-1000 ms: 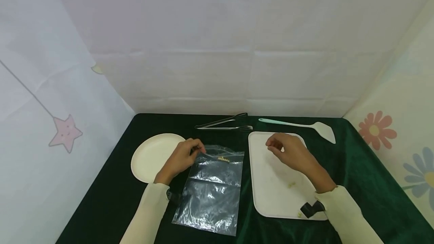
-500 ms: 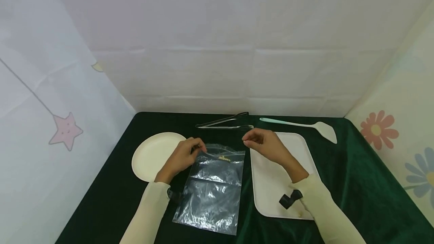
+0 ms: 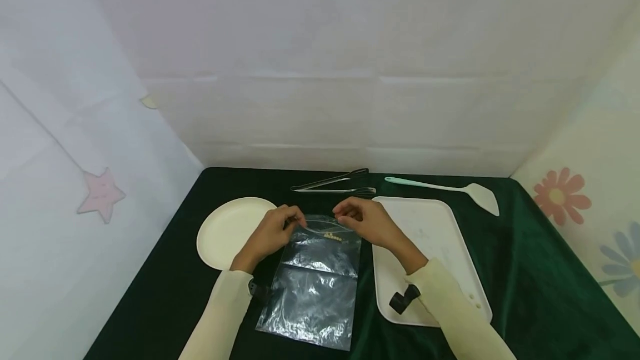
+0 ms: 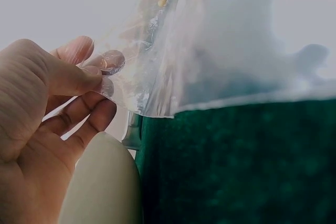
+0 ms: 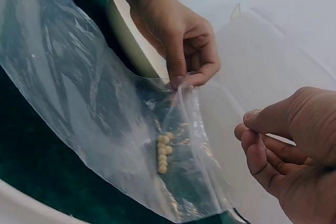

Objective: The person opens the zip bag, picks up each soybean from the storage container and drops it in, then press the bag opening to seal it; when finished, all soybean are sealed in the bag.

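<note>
A clear zip bag lies on the dark green cloth, with several small round yellow balls in a row close to its zip end. My left hand pinches the bag's top left corner between thumb and fingers; the left wrist view shows the film caught there. Over the bag's top right corner hovers my right hand. Its thumb and forefinger meet at the tips, beside the bag's mouth, and I cannot tell whether something tiny sits between them.
A cream oval plate is at left, partly behind the left hand. At right, a white tray holds a few small pale bits under the right forearm. Metal tongs and a pale spatula lie along the back.
My right hand has moved left from over the tray to the bag's top right corner, fingertips still together. The left hand keeps its pinch on the bag.
</note>
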Demonstrator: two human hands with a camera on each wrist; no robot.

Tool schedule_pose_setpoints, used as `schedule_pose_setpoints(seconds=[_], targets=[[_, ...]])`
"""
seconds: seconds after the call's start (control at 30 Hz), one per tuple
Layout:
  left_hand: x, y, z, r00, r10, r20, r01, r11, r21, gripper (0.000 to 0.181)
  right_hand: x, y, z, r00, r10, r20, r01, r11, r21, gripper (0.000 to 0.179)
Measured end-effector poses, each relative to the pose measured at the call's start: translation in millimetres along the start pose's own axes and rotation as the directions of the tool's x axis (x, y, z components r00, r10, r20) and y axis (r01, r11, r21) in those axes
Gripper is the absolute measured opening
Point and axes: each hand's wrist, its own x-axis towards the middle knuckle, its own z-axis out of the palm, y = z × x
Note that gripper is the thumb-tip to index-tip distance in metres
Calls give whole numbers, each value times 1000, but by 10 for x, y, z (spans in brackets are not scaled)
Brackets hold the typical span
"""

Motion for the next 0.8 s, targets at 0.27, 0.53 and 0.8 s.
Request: schedule_pose_setpoints(seconds=[0.27, 0.53, 0.8], targets=[[-13, 15, -15, 1000, 10, -15, -9, 1000, 17, 22, -202, -8, -307, 998, -12, -54, 6, 994, -107, 12], [-17, 31, -35, 1000, -12, -5, 12, 1000, 11, 23, -611, 103, -719, 999, 46, 26, -35, 946, -321, 6], [-13, 13, -35, 1000, -23, 7, 23, 1000, 9, 21, -1081, 238, -971, 973, 160, 168, -87, 923, -375, 9]])
